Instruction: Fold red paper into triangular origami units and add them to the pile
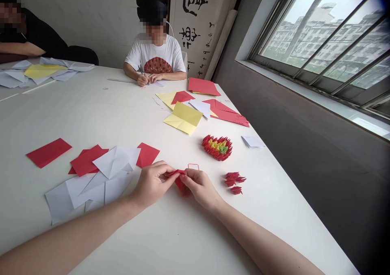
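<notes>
- Head camera view, looking down at two bare forearms that meet over a white table.
- Left hand: fingers curled, with thumb and fingertips pinched on the left end of a small folded red paper piece.
- Right hand: fingers bent inward, pinching the right side of the same red paper piece. The piece sits between the two hands, just above the table near its front edge.
- Just right of the right hand lie a few small folded red paper units, clustered together on the table.
- Beyond them rests a heart-shaped modular origami piece, red at its edge with yellow and green in the middle.
- Left of the left hand, overlapping white paper sheets spread out. Red paper sheets lie just behind them, and one red rectangle lies apart.
- Farther back are a folded yellow sheet and a stack of red paper.
- At the far end a person in a white T-shirt sits with both hands on the table.
- A barred window fills the right wall.
</notes>
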Motion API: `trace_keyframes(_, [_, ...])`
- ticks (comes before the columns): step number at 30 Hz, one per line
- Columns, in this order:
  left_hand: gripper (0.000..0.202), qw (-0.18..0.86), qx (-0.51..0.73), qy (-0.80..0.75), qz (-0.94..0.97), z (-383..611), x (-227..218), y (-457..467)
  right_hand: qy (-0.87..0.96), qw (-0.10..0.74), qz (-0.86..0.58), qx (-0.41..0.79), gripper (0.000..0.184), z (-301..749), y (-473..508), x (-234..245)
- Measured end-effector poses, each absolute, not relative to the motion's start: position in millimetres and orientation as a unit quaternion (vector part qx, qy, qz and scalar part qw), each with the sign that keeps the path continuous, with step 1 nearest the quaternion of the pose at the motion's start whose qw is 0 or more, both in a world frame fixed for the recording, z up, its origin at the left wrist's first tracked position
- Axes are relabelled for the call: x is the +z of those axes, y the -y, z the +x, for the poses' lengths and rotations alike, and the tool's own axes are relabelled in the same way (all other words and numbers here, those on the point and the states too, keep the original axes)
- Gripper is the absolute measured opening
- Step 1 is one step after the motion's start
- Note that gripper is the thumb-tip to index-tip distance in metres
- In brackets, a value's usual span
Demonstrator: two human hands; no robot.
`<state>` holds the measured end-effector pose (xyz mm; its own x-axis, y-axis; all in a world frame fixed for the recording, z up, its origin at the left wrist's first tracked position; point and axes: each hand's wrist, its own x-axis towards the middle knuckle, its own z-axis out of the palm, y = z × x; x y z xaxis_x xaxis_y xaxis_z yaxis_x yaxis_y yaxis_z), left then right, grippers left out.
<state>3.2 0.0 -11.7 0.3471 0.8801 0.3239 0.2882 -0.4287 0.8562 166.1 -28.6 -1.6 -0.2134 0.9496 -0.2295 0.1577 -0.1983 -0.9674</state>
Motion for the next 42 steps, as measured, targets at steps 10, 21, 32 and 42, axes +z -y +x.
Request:
trace_keyframes(10, [0.015, 0.421, 0.412, -0.397, 0.704, 5.5, -12.6, 0.4, 0.49, 0.411, -0.518, 0.568, 0.007, 164.8, 30.7, -7.4])
trace_keyframes(21, [0.016, 0.644, 0.373, -0.379, 0.55, 1.5, -3.8, -9.4, 0.46, 0.42, -0.42, 0.66, 0.024, 179.6, 21.4, -5.3])
trace_keyframes(32, [0.018, 0.62, 0.358, -0.38, 0.586, 1.1, -3.7, -8.1, 0.484, 0.383, -0.456, 0.641, 0.027, 178.7, 21.3, -6.6])
trace_keyframes(42, [0.024, 0.605, 0.332, -0.373, 0.62, -0.6, -3.9, -8.2, 0.483, 0.361, -0.457, 0.654, 0.029, 179.0, 21.9, -8.3])
